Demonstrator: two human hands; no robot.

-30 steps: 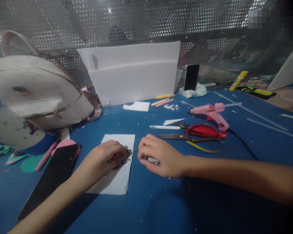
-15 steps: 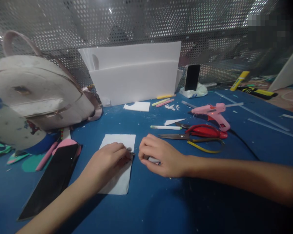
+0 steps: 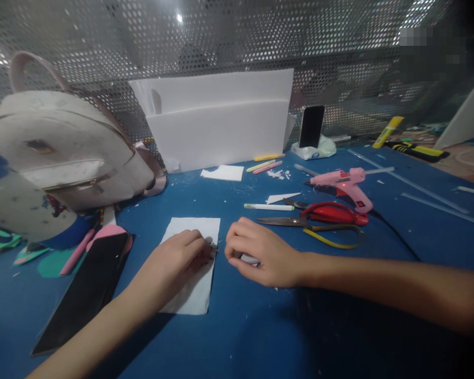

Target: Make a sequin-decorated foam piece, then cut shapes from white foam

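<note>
On the blue table lies a folded white paper (image 3: 197, 295). My left hand (image 3: 184, 252) rests over it with fingers curled together. Small dark, thin bits (image 3: 213, 247) show at the fingertips by the paper's right edge, too small to name. To the right, my right hand (image 3: 263, 252) is closed on the table. Part of a small white and pinkish object (image 3: 249, 258) shows between its thumb and fingers; most of it is hidden. A white pen (image 3: 268, 207) and the blades of scissors (image 3: 282, 221) lie just beyond this hand.
A pink glue gun (image 3: 343, 184) lies beside red-handled pliers (image 3: 332, 213). A dark tablet-like slab (image 3: 82, 295) is at left, near a pale backpack (image 3: 71, 142). White foam sheets (image 3: 221, 126) stand at the back. A phone (image 3: 312, 126) leans on a tissue pack (image 3: 314, 151).
The view has shifted very slightly. Both hands keep the same pose and place.
</note>
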